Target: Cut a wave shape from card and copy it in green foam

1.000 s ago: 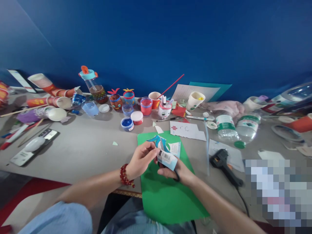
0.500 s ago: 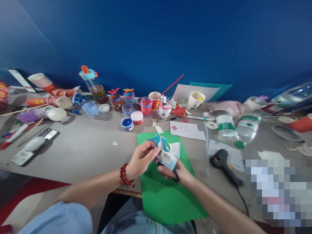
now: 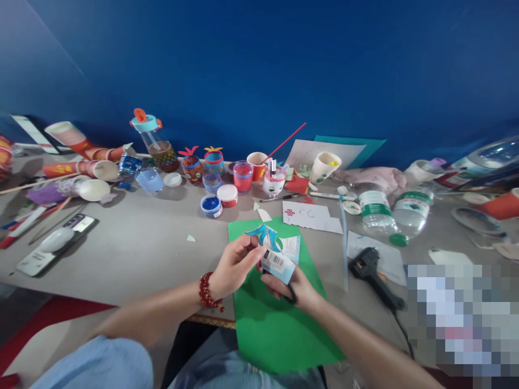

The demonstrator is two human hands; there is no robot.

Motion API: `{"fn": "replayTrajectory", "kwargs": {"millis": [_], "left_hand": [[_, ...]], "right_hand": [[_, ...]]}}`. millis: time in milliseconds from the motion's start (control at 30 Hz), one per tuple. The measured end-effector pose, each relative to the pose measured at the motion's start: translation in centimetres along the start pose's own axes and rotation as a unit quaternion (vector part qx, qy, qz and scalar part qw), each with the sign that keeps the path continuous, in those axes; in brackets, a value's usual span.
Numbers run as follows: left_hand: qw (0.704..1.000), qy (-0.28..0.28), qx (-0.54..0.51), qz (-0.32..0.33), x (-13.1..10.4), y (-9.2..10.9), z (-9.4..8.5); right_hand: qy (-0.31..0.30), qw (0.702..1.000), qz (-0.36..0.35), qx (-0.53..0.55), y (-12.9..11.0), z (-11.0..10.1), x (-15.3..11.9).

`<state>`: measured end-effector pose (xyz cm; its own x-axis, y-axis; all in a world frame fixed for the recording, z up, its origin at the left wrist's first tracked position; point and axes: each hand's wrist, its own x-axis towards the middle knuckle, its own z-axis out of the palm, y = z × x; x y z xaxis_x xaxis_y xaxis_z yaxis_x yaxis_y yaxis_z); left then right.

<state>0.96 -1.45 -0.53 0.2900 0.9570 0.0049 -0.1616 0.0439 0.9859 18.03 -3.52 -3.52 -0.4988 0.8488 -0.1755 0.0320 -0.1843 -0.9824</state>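
Over a green sheet of paper, my left hand pinches a piece of printed paper between thumb and fingers. The paper is white and light blue, with a barcode and a curved, partly cut blue end that stands up. My right hand is closed on a pair of scissors. Their black handle loop shows below the paper; most of the blades is hidden behind the paper and fingers. Both hands are close together, with the paper between them. Small white paper scraps lie just beyond.
Paint pots, decorated cups and a drink bottle line the wall. A black glue gun with its cord and cut plastic bottles are at right. A phone, brushes and stacked paper cups occupy the left.
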Motion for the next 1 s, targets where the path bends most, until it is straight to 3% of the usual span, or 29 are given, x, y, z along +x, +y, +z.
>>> {"fn": "replayTrajectory", "kwargs": {"millis": [167,433,1000], "left_hand": [[1.0,-0.012,-0.009,0.011,0.0,0.4,-0.2],[0.998,0.016,-0.039,0.043,0.5,0.6,-0.6],[0.999,0.021,0.001,0.037,0.2,0.6,-0.3]], "right_hand": [[0.0,1.0,-0.001,-0.011,-0.4,-0.1,0.0],[-0.015,1.0,0.026,0.003,-1.2,0.3,0.0],[-0.011,1.0,0.014,0.021,-1.4,0.4,-0.2]]}}
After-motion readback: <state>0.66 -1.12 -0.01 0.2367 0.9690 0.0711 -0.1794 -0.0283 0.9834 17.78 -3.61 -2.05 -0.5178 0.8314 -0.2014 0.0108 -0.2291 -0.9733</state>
